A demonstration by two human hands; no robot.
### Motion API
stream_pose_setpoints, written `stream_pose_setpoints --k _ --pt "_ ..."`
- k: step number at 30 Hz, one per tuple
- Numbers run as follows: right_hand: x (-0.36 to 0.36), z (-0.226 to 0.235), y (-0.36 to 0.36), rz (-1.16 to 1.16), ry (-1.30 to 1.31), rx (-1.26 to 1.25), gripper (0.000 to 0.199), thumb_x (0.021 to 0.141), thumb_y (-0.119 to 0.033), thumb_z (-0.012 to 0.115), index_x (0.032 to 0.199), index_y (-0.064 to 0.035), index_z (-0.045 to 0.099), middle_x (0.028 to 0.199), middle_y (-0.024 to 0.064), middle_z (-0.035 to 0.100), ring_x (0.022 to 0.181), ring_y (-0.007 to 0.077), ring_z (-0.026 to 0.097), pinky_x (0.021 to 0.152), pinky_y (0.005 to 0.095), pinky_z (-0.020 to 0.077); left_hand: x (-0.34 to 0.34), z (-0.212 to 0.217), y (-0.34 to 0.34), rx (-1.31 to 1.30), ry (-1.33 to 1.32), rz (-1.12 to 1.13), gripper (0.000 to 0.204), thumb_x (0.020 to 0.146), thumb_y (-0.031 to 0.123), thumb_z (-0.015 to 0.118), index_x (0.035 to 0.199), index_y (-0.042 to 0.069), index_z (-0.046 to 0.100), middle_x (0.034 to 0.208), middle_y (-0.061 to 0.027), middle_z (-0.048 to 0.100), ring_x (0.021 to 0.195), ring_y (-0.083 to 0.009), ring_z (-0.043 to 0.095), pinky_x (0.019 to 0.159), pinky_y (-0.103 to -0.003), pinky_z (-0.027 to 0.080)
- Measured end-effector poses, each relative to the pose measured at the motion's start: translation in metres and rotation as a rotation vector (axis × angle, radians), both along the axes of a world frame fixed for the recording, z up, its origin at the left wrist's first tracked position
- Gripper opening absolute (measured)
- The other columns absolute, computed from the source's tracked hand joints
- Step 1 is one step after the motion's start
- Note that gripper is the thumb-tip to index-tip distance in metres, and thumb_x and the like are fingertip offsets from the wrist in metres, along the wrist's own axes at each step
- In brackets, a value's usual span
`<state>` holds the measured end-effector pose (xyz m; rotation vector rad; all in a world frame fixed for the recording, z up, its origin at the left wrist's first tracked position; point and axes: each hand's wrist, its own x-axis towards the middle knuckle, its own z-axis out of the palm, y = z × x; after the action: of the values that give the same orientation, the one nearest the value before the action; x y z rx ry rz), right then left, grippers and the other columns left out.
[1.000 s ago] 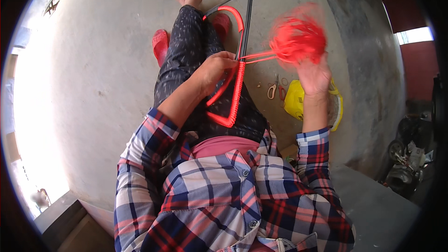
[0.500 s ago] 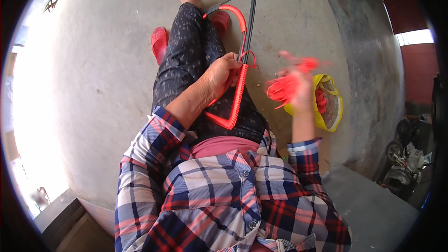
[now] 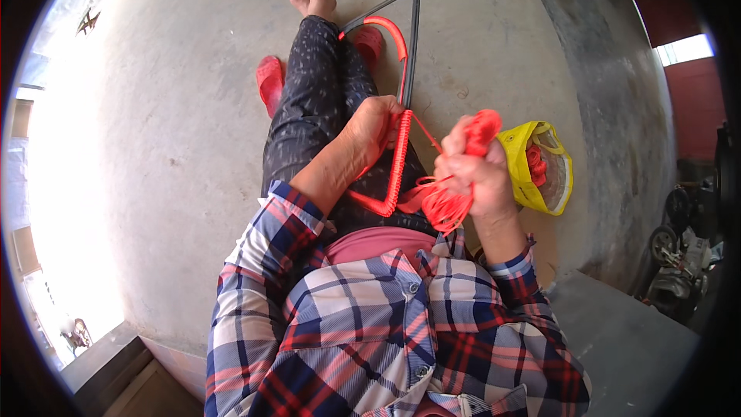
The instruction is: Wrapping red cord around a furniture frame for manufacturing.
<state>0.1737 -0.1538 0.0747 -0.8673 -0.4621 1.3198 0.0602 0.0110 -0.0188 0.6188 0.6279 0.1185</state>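
Observation:
A dark metal frame [image 3: 414,38] with bent corners lies over my lap, its far end above the floor. Red cord [image 3: 399,162] is wound in tight coils along its near right side and near corner, and a red curved section [image 3: 390,28] sits at its far part. My left hand [image 3: 378,123] is closed round the frame where the coils end. My right hand [image 3: 480,174] grips a bundle of red cord [image 3: 448,208], with loops hanging below the fist and a bunched end above. One strand runs taut from the frame to the right hand.
A yellow bag [image 3: 567,185] holding more red cord [image 3: 536,164] stands on the floor to the right. Red slippers [image 3: 270,83] lie by my legs. A grey slab [image 3: 617,347] is at lower right, and a wheeled machine [image 3: 675,262] stands beyond it.
My right hand has come left and nearer with the cord bundle. The strand that curled loosely by the frame is now pulled straight. My left hand keeps its hold on the frame.

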Motion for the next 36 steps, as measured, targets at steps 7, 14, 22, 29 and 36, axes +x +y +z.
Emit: stream_pose_setpoints --k 7,14,22,29,36 --pt "0.073 0.033 -0.045 -0.407 -0.218 -0.057 0.015 0.08 -0.004 0.056 0.093 -0.0089 0.05 0.069 0.0027 0.046 0.045 0.0103 0.039 0.043 0.0244 0.0374 -0.021 0.003 -0.021 0.236 -0.077 0.014 0.009 0.092 0.016 0.059 0.096 0.009 0.054 0.075 0.0032 0.052 0.059 -0.0086 0.044 0.054 -0.023 0.035" --pt "0.136 0.008 -0.111 -0.794 -0.109 0.142 0.021 0.08 -0.008 0.055 0.101 -0.0058 0.052 0.104 0.0186 0.06 0.071 0.0198 0.057 0.067 0.0338 0.0502 -0.017 0.037 -0.042 0.631 -0.029 -0.076 0.021 0.087 0.015 0.07 0.096 0.006 0.053 0.081 0.0023 0.053 0.073 -0.0065 0.048 0.066 -0.023 0.041" --pt "0.088 0.002 -0.141 -0.01 -0.457 0.141 0.029 0.069 -0.01 0.064 0.096 0.0004 0.061 0.094 0.009 0.06 0.083 0.022 0.059 0.078 0.0322 0.0482 0.037 0.125 -0.094 1.226 0.009 -0.113 0.036 0.082 0.021 0.077 0.087 0.001 0.048 0.068 -0.0055 0.054 0.064 -0.0108 0.05 0.059 -0.029 0.045" --pt "0.048 -0.01 -0.11 0.368 -0.875 -0.045 0.03 0.077 -0.008 0.07 0.104 -0.0031 0.058 0.096 0.006 0.064 0.085 0.0159 0.06 0.082 0.0293 0.0462 0.039 0.185 -0.109 1.631 0.168 -0.205 0.041 0.076 0.023 0.079 0.086 -0.002 0.047 0.064 -0.0196 0.056 0.06 -0.0305 0.06 0.057 -0.038 0.047" --pt "0.024 -0.021 -0.062 0.237 -0.781 0.033 0.047 0.079 -0.008 0.074 0.121 -0.0041 0.055 0.099 0.0048 0.062 0.095 0.0137 0.058 0.086 0.0293 0.0466 -0.015 0.189 -0.103 1.511 0.309 -0.185 0.037 0.075 0.017 0.078 0.088 -0.001 0.049 0.067 -0.0178 0.059 0.062 -0.0287 0.061 0.058 -0.037 0.047"
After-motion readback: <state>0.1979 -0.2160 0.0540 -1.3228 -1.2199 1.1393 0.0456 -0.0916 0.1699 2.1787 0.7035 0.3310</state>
